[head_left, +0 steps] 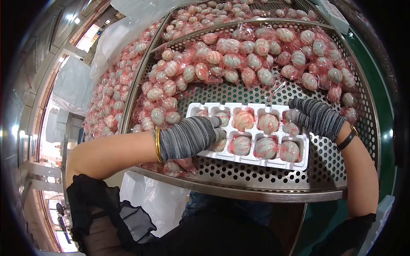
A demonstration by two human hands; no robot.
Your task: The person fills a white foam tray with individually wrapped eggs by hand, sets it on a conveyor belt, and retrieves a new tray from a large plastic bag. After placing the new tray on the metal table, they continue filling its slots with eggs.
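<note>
A white foam egg tray with two rows of pockets lies slightly tilted in front of me, holding several eggs in clear film with red print. My left hand, in a grey striped glove, reaches over the tray's left end. Its fingers are bent around a wrapped egg there, and the palm hides the nearby pockets. At the far right corner, my right hand, gloved alike, has its fingers closed on another wrapped egg in its pocket.
The tray rests on a perforated metal table with a raised metal rim. Loose wrapped eggs are heaped along the back and left, with more beyond a metal divider. Clear plastic sheeting hangs at the left.
</note>
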